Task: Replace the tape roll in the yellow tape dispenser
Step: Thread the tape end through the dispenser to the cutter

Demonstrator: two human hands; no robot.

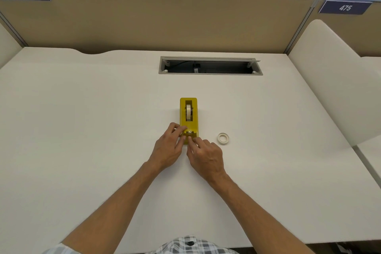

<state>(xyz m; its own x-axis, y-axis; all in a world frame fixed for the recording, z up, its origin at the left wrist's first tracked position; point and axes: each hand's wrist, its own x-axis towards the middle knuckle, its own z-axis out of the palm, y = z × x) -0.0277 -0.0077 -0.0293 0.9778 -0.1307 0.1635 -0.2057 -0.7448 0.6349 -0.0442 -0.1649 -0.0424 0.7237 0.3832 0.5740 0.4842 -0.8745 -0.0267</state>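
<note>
Item: yellow tape dispenser [188, 117], centre of desk [82, 109], cutter end toward the person; a tape roll [188, 112] sits in its well.
Spare roll [223, 138]: flat on the desk, near the dispenser's 4 o'clock, apart from it.
Left hand [169, 150]: fingers curled on the cutter end.
Right hand [206, 155]: fingertips together at the cutter.
Step, judged: seating the tape end on the blade; next calls for pressing it down.
Obscured: tape strip, blade; which roll is new cannot be told.
</note>
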